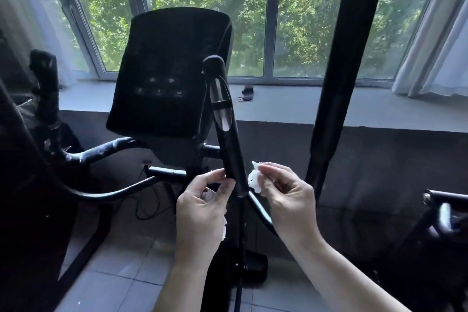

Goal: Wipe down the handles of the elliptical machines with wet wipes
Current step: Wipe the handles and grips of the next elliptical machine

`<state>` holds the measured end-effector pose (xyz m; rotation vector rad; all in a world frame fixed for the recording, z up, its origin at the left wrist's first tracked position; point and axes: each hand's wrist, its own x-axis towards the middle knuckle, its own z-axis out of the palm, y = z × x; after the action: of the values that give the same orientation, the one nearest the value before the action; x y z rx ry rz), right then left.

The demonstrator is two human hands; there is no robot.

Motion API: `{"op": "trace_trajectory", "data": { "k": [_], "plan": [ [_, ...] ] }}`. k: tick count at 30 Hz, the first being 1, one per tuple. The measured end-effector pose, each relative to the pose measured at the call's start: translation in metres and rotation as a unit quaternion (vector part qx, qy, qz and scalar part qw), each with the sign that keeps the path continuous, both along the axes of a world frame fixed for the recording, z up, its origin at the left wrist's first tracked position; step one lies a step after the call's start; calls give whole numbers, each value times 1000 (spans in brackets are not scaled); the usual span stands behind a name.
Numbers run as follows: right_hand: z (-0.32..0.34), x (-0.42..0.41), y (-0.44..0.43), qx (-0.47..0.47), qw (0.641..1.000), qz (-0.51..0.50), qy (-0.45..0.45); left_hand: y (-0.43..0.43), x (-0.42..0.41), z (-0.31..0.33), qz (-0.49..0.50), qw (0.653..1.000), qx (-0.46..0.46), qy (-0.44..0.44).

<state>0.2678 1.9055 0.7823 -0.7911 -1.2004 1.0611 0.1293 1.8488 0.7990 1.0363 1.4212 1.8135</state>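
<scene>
Your right hand (283, 190) pinches the crumpled white wet wipe (254, 180) against the lower end of the black tubular elliptical handle (233, 157); your left hand (202, 200) pinches the handle opposite, white tissue tucked in its palm. The wipe looks limp and tearable, so wrap it round the rigid bar.

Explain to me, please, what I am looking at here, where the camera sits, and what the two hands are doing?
The single picture comes from a camera worn on a person's head, looking forward and down. In front stands an elliptical machine with a dark console facing a window. The black handle slants up in the middle. The right hand pinches a crumpled white wet wipe against the handle's lower end. The left hand touches the same handle with its fingertips from the other side, and more white wipe shows in its palm. A small dark object lies on the window sill.
</scene>
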Motion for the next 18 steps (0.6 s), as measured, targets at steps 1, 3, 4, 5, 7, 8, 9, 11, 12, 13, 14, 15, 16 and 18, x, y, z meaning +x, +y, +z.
{"op": "trace_trajectory", "data": {
  "k": [1, 3, 4, 5, 7, 8, 9, 11, 12, 13, 14, 15, 16, 18],
  "plan": [
    [-1, 0, 1, 0, 1000, 11, -1, -1, 3, 1, 11, 1000, -6, 4],
    [-4, 3, 2, 5, 999, 47, -5, -1, 8, 2, 44, 999, -17, 24],
    [-5, 4, 2, 12, 997, 71, -8, -1, 10, 3, 60, 997, -24, 34],
    [-5, 5, 3, 19, 995, 94, -8, -2, 13, 4, 72, 996, -29, 41],
    [-9, 5, 9, 23, 991, 131, 6, -1, 18, 6, 96, 994, -42, 40],
    [-11, 4, 12, 17, 990, 140, 21, -2, 21, 7, 108, 992, -49, 40],
    [-15, 3, 14, 11, 989, 143, 34, -2, 24, 8, 120, 991, -51, 42],
    [-22, 1, 16, 25, 989, 144, 39, -4, 31, 10, 142, 987, -49, 63],
    [-25, 1, 17, 41, 988, 147, 37, -4, 34, 11, 156, 983, -47, 82],
    [-26, 0, 18, 54, 986, 153, 41, -4, 37, 12, 172, 979, -46, 94],
    [-24, 0, 21, 61, 984, 158, 51, -4, 41, 13, 190, 976, -49, 98],
    [-21, 0, 24, 64, 982, 165, 66, -3, 43, 13, 208, 971, -55, 105],
    [-16, -1, 28, 65, 979, 174, 81, -2, 46, 13, 225, 966, -60, 116],
    [-4, -5, 35, 63, 970, 206, 111, -1, 52, 15, 248, 957, -63, 141]
  ]
}}
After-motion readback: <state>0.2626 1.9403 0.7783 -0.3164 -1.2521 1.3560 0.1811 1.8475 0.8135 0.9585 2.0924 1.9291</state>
